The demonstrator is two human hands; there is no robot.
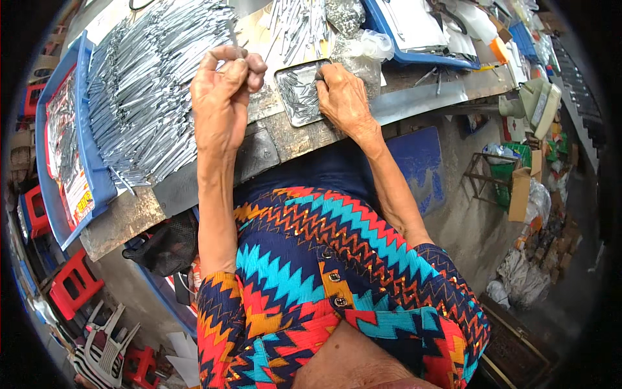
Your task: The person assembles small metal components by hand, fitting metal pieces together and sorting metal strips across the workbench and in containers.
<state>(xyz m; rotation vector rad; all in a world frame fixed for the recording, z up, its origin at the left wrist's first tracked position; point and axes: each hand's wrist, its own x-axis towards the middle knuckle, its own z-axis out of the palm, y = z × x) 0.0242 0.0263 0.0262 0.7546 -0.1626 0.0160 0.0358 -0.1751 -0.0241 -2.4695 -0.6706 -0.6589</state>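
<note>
My left hand (223, 91) is raised at the right edge of a big heap of thin silvery metal strips (146, 84). Its fingers are curled in against the thumb, and whatever lies between them is hidden. At a small shallow tray (313, 121) with a dark rim, my right hand (348, 100) bends over the right side. Its thumb and fingertips come together above small grey metal pins (299, 94) in that tray; I cannot make out what they pinch. More long metal pieces (298, 29) lie loosely beyond the tray.
A blue tray (84, 139) with metal parts stands at the table's left end. Another blue tray (389, 42) sits at the far right, near clear plastic bags (372, 48). The metal-edged table front (421, 104) runs before me. Red stools (74, 285) stand on the floor to the left.
</note>
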